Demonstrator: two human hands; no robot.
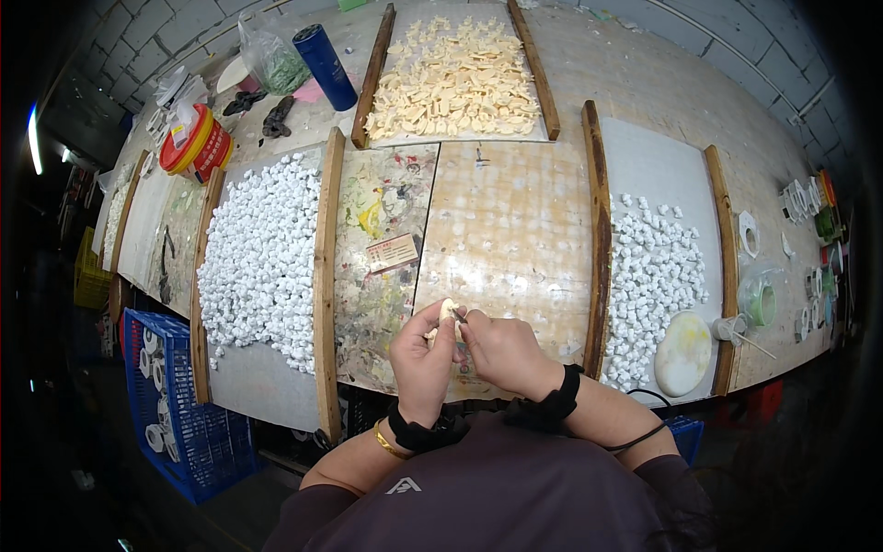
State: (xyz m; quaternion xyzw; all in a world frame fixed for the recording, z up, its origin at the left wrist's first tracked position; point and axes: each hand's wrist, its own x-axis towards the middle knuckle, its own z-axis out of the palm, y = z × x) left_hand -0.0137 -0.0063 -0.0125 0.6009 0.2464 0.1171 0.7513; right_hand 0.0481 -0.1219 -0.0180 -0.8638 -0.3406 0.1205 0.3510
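Observation:
Over the near edge of the table, my left hand pinches a small cream-coloured moulded piece between thumb and fingers. My right hand is closed around a thin tool with a dark tip, which meets the piece; its handle is hidden in the fingers. The hands are close together, nearly touching. Similar cream-coloured pieces lie heaped on a board at the far middle. Small white pieces cover a board to the left, and more white pieces lie on a board to the right.
Wooden strips edge the boards. A round whitish slab and a cup with a stick stand at right. Far left are a red and yellow bucket and a blue cylinder. A blue crate stands below the table.

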